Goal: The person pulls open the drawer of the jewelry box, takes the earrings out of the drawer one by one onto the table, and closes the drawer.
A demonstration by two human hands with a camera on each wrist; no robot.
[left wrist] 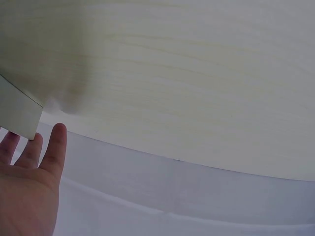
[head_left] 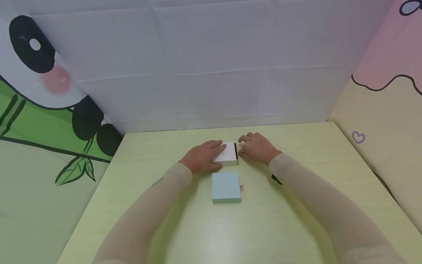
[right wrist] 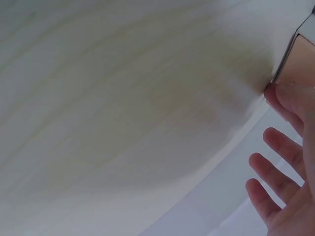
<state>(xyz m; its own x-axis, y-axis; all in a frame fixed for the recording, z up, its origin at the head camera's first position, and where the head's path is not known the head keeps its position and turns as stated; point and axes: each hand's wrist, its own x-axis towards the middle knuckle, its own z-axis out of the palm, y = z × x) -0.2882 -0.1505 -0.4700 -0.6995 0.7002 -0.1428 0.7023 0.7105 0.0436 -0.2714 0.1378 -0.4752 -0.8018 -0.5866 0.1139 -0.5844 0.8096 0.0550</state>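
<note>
A white box lies flat on the table, with a dark strip across its right end. My left hand rests on the left part of its top, fingers extended and thumb by the near side. In the left wrist view, fingers reach over a pale end of the box. At the box's right end, my right hand pinches a small pull tab between thumb and index finger, mostly hidden by them. The right wrist view shows the other fingers apart from the box, near its pinkish inner surface.
A light blue box lies nearer me, with a small pink ribbon tab at its right side. The pale wooden table meets a white cloth backdrop behind. Printed cloths flank it left and right.
</note>
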